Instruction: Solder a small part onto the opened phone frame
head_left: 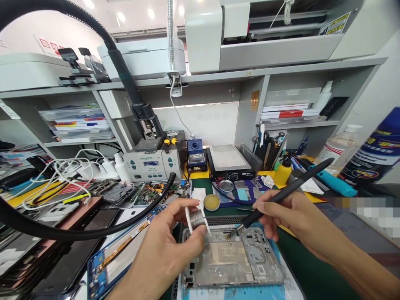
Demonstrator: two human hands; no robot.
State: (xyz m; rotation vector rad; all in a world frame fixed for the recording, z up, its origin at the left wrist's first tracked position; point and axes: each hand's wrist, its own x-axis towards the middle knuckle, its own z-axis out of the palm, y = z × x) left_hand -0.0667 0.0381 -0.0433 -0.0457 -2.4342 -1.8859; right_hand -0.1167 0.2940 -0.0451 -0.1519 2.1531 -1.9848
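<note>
Nearest, the left hand (pixel 164 239) pinched a wire spool (pixel 196 218); the right hand (pixel 283 210) gripped a black tool (pixel 293 187) penwise, probably for precision.

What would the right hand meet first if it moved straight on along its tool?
The black tool in the right hand would probably meet the gold-coloured part on the metal frame first; exact contact is unclear.

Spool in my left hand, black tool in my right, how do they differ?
The spool is white, wound with greyish wire; the black tool has a metal tip. The spool is short and round, the tool long and slender. Your left hand pinches the spool; your right hand holds the tool slanting, tip down. Both are held.
</note>
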